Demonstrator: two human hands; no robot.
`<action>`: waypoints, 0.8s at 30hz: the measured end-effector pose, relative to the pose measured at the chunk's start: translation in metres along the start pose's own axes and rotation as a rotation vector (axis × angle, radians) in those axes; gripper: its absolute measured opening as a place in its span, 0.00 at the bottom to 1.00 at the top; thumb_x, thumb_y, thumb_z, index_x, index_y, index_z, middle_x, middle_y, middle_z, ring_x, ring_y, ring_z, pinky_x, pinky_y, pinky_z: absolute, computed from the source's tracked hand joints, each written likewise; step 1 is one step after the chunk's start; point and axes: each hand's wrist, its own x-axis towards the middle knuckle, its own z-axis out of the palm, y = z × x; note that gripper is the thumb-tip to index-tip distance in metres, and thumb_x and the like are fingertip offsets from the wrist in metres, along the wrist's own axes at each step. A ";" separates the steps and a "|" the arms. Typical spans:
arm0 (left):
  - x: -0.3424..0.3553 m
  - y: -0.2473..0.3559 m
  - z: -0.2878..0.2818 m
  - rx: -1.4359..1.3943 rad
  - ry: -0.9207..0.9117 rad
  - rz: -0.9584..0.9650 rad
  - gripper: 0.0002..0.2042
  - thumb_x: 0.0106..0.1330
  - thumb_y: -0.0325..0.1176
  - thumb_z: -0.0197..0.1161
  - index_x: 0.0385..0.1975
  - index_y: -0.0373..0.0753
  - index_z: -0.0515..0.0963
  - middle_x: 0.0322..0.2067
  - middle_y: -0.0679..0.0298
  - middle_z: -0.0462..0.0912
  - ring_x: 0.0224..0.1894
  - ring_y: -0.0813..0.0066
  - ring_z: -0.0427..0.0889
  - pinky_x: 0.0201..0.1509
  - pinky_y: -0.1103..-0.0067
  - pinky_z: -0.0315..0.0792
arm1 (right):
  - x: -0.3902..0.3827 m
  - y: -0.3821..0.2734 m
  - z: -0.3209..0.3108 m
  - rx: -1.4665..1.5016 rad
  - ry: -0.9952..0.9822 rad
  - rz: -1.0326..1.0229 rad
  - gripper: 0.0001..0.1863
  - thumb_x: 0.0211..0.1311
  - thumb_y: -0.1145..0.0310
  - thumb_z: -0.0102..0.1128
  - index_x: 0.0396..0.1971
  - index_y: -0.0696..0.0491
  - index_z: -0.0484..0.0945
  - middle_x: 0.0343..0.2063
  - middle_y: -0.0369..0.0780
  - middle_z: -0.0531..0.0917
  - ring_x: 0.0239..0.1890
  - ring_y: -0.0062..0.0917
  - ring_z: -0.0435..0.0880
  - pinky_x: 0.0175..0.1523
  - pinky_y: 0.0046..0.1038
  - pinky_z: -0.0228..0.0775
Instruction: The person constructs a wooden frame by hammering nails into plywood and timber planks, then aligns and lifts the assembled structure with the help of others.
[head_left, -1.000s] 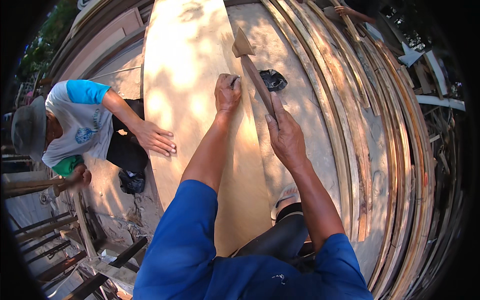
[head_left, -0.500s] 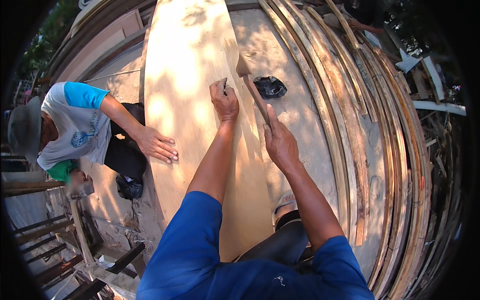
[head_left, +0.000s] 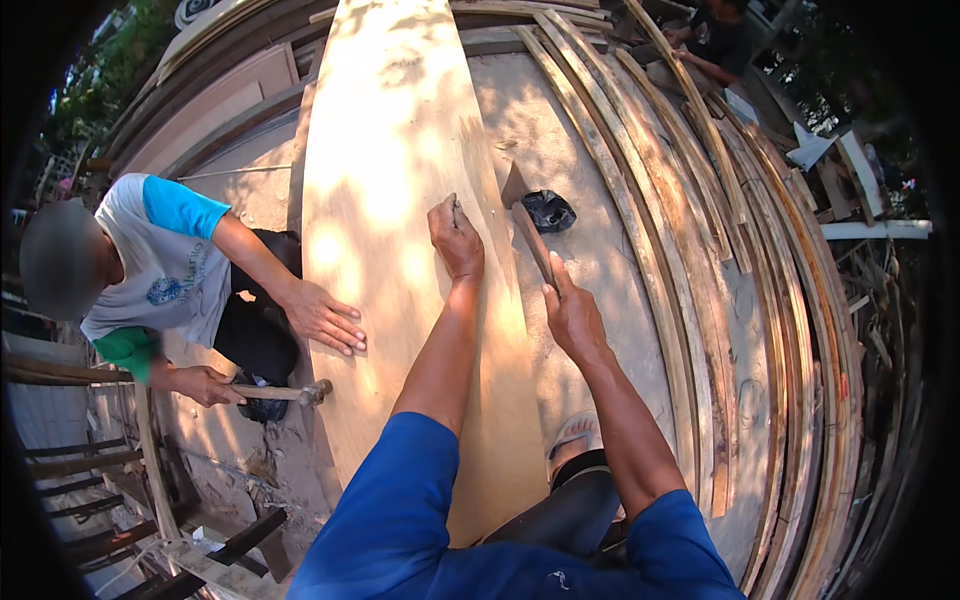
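Note:
A long pale plywood sheet (head_left: pixel 395 300) lies lengthwise before me, dappled with sunlight. My left hand (head_left: pixel 458 243) is closed over its right part, the fingers pinched together; what they hold, if anything, is too small to make out. My right hand (head_left: pixel 577 318) grips the lower handle of a hatchet-like tool (head_left: pixel 533 238), wooden-handled with a flat, flared head pointing away from me. The tool is at the sheet's right edge, apart from my left hand.
On the left a co-worker presses one hand (head_left: pixel 325 318) flat on the sheet and holds a hammer (head_left: pixel 285 392) in the other. Black plastic bags (head_left: pixel 549 211) lie on the ground. Long timber strips (head_left: pixel 690 270) are stacked along the right. Another person sits at the far right.
The co-worker's hammer has come into clear view, swung toward the sheet's left edge. My view has shifted slightly; both my hands appear lower, and my right hand still grips its tool.

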 end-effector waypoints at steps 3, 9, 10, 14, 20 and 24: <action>-0.011 0.001 -0.010 -0.032 0.014 0.015 0.10 0.72 0.23 0.58 0.48 0.31 0.83 0.47 0.49 0.78 0.48 0.54 0.80 0.54 0.67 0.75 | -0.015 -0.017 -0.011 0.217 0.210 -0.111 0.34 0.73 0.66 0.57 0.77 0.46 0.58 0.40 0.55 0.85 0.38 0.51 0.86 0.42 0.46 0.77; -0.008 0.005 0.000 -0.033 0.093 0.059 0.10 0.74 0.25 0.56 0.48 0.31 0.81 0.44 0.48 0.79 0.46 0.51 0.80 0.54 0.65 0.74 | -0.016 -0.001 0.012 -0.111 0.053 -0.123 0.35 0.73 0.66 0.56 0.78 0.40 0.56 0.42 0.51 0.84 0.37 0.49 0.85 0.41 0.46 0.78; -0.009 0.005 0.002 -0.042 0.092 0.058 0.10 0.74 0.25 0.56 0.48 0.31 0.81 0.44 0.48 0.79 0.46 0.51 0.80 0.54 0.65 0.74 | -0.009 0.004 0.010 -0.094 0.016 -0.099 0.35 0.74 0.65 0.55 0.77 0.40 0.56 0.41 0.51 0.84 0.37 0.49 0.85 0.41 0.47 0.78; -0.009 0.002 -0.006 0.016 0.069 0.029 0.10 0.75 0.27 0.54 0.48 0.31 0.79 0.44 0.47 0.80 0.47 0.48 0.80 0.53 0.64 0.75 | -0.013 -0.019 0.000 0.105 0.167 -0.162 0.34 0.73 0.65 0.56 0.77 0.41 0.58 0.39 0.51 0.85 0.35 0.49 0.85 0.40 0.47 0.77; -0.009 -0.002 0.006 0.033 0.125 0.084 0.12 0.78 0.31 0.52 0.48 0.32 0.80 0.41 0.52 0.81 0.39 0.59 0.82 0.45 0.67 0.76 | -0.018 0.006 0.022 0.015 0.150 -0.150 0.34 0.72 0.67 0.58 0.76 0.44 0.61 0.39 0.51 0.85 0.39 0.46 0.87 0.39 0.42 0.79; -0.006 -0.005 -0.002 0.047 0.102 0.038 0.11 0.77 0.32 0.53 0.47 0.32 0.80 0.40 0.52 0.80 0.38 0.58 0.81 0.45 0.67 0.75 | -0.012 -0.013 0.004 0.084 0.083 -0.146 0.35 0.72 0.66 0.58 0.76 0.44 0.59 0.39 0.52 0.85 0.39 0.47 0.87 0.41 0.43 0.79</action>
